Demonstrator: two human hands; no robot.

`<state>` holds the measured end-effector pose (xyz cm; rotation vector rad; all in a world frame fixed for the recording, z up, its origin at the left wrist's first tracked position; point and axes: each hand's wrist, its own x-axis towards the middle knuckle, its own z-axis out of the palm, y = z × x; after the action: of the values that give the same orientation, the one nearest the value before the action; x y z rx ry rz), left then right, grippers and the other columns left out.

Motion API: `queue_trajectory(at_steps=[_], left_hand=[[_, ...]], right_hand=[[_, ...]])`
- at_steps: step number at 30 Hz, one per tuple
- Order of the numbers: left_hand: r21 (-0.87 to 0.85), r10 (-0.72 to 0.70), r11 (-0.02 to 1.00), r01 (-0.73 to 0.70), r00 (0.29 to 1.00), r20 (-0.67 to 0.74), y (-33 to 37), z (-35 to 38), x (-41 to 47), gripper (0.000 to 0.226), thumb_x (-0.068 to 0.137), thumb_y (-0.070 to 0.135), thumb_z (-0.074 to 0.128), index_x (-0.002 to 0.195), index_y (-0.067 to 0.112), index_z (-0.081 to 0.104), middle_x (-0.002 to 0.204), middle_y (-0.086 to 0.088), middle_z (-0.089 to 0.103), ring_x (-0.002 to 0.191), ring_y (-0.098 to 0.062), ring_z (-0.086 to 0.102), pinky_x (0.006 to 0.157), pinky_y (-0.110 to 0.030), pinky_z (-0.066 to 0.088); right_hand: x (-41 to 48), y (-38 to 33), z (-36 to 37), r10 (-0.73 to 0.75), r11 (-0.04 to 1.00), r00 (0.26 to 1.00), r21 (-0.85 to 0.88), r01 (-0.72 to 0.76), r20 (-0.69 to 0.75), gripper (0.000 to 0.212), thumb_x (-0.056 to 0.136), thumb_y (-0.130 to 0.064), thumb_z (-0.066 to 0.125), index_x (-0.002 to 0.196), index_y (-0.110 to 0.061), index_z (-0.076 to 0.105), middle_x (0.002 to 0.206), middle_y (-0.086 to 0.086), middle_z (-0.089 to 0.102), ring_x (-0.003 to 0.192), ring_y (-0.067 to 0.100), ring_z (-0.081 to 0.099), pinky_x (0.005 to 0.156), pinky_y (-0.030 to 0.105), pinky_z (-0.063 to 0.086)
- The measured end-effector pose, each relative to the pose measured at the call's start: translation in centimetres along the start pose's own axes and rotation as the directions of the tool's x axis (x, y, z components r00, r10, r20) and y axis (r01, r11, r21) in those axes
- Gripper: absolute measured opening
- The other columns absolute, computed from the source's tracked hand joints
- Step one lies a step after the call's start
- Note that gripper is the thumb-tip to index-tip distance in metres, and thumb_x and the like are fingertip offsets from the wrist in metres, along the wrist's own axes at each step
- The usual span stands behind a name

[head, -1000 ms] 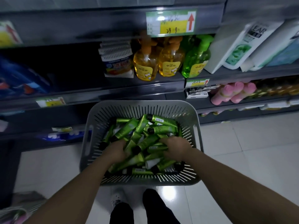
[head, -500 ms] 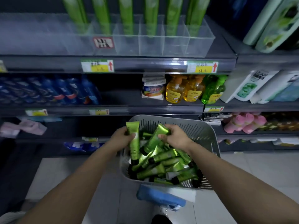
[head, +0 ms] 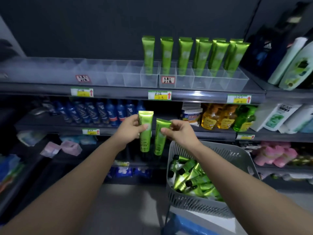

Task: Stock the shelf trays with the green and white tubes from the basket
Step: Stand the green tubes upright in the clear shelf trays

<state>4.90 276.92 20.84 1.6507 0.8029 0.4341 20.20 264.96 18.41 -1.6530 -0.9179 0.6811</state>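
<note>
Left hand [head: 130, 128] up-left of basket [head: 237, 155], fingers curled round upright green tube [head: 145, 133], cap down. Right hand [head: 177, 131] above basket's far rim, fingers pinching second tube [head: 160, 139], slightly tilted. Loose tubes [head: 194, 180] heaped inside basket. Clear trays [head: 203, 82] high above basket, holding standing tubes [head: 166, 53].

Dim aisle here, a dark wall [head: 84, 28] filling twelve o'clock. Grey shelves cross the view, and the top shelf [head: 118, 93] shows price tags [head: 159, 95] with red arrows on its front edge. At nine o'clock, a row of blue bottles [head: 101, 112]. At three o'clock, yellow bottles [head: 215, 118], a green bottle [head: 243, 119] beside them, then white packs [head: 277, 116] further out. Pale tall bottles [head: 294, 65] stand at two o'clock, pink packs [head: 274, 153] lie at four, pink packets [head: 62, 148] at eight. Grey floor [head: 132, 200] at six, faintly lit.
</note>
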Motion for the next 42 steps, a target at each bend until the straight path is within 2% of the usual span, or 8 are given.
queue_trajectory(at_steps=[2, 5, 13, 18, 23, 28, 37, 42], left_hand=[[-0.021, 0.036, 0.999, -0.036, 0.999, -0.024, 1.4, -1.3, 0.4, 0.017, 0.092, 0.01, 0.059, 0.109, 0.014, 0.06, 0.103, -0.001, 0.069, 0.091, -0.014, 0.066, 0.067, -0.022, 0.052], [-0.005, 0.104, 0.995, -0.105, 0.992, -0.076, 3.8, -2.8, 1.5, 0.017, 0.092, 0.009, 0.059, 0.108, 0.014, 0.06, 0.096, 0.001, 0.068, 0.077, -0.008, 0.062, 0.051, -0.012, 0.046], [0.027, 0.234, 0.972, -0.233, 0.957, -0.172, 9.7, -6.2, 5.1, 0.015, 0.092, 0.012, 0.06, 0.106, 0.017, 0.058, 0.096, 0.003, 0.066, 0.077, -0.006, 0.06, 0.054, -0.013, 0.044], [0.038, 0.326, 0.944, -0.327, 0.91, -0.255, 13.4, -8.1, 7.5, 0.012, 0.091, 0.008, 0.061, 0.089, 0.018, 0.054, 0.085, 0.001, 0.066, 0.073, -0.013, 0.06, 0.062, -0.027, 0.047], [0.024, 0.379, 0.922, -0.386, 0.888, -0.261, 16.5, -10.1, 10.6, 0.014, 0.091, 0.006, 0.06, 0.095, 0.018, 0.055, 0.088, 0.002, 0.068, 0.073, -0.012, 0.063, 0.062, -0.027, 0.049], [-0.004, 0.413, 0.902, -0.431, 0.867, -0.279, 17.7, -11.6, 14.6, 0.017, 0.091, 0.003, 0.059, 0.102, 0.015, 0.055, 0.089, 0.002, 0.066, 0.071, -0.008, 0.062, 0.047, -0.015, 0.046], [0.037, 0.462, 0.884, -0.465, 0.86, -0.217, 17.2, -13.7, 22.1, 0.026, 0.084, 0.0, 0.063, 0.102, 0.018, 0.058, 0.102, -0.005, 0.07, 0.092, -0.018, 0.066, 0.077, -0.034, 0.053], [0.047, 0.462, 0.887, -0.459, 0.879, -0.119, 16.4, -13.4, 24.5, 0.029, 0.085, -0.008, 0.057, 0.107, 0.011, 0.059, 0.098, -0.004, 0.068, 0.081, -0.012, 0.061, 0.061, -0.021, 0.046]], right_hand=[[0.6, -1.6, 0.5, -0.046, 0.999, 0.999, -0.008, 0.046, -0.012, 0.033, 0.08, -0.015, 0.076, 0.059, -0.018, 0.051, 0.065, 0.005, 0.043, 0.064, 0.018, 0.044, 0.064, 0.037, 0.041], [2.2, -3.9, 0.6, -0.123, 0.991, 0.992, -0.052, 0.122, -0.03, 0.036, 0.079, -0.018, 0.077, 0.058, -0.02, 0.049, 0.061, 0.001, 0.043, 0.061, 0.016, 0.041, 0.062, 0.031, 0.036], [6.9, -9.1, 0.7, -0.298, 0.954, 0.953, -0.047, 0.296, -0.059, 0.026, 0.079, -0.016, 0.078, 0.078, -0.027, 0.054, 0.065, -0.005, 0.045, 0.067, 0.015, 0.045, 0.066, 0.038, 0.047], [9.3, -12.4, 0.6, -0.403, 0.915, 0.913, -0.07, 0.398, -0.071, 0.021, 0.079, -0.018, 0.078, 0.078, -0.028, 0.06, 0.067, -0.002, 0.052, 0.065, 0.016, 0.05, 0.063, 0.037, 0.048], [12.0, -15.5, 1.0, -0.439, 0.896, 0.887, -0.14, 0.421, -0.141, 0.028, 0.077, -0.022, 0.079, 0.074, -0.038, 0.057, 0.07, -0.01, 0.053, 0.071, 0.019, 0.057, 0.07, 0.05, 0.055], [15.1, -17.8, 2.0, -0.459, 0.888, 0.861, -0.154, 0.434, -0.219, 0.032, 0.074, -0.017, 0.081, 0.068, -0.038, 0.057, 0.066, -0.012, 0.054, 0.068, 0.02, 0.057, 0.069, 0.052, 0.055], [19.4, -19.5, 3.8, -0.466, 0.884, 0.831, -0.197, 0.423, -0.305, 0.028, 0.074, -0.018, 0.08, 0.076, -0.038, 0.061, 0.07, -0.007, 0.056, 0.062, 0.022, 0.057, 0.067, 0.053, 0.054], [20.7, -19.9, 4.0, -0.468, 0.881, 0.819, -0.243, 0.406, -0.331, 0.023, 0.075, -0.018, 0.079, 0.084, -0.031, 0.063, 0.075, -0.002, 0.061, 0.067, 0.032, 0.062, 0.067, 0.05, 0.055]])
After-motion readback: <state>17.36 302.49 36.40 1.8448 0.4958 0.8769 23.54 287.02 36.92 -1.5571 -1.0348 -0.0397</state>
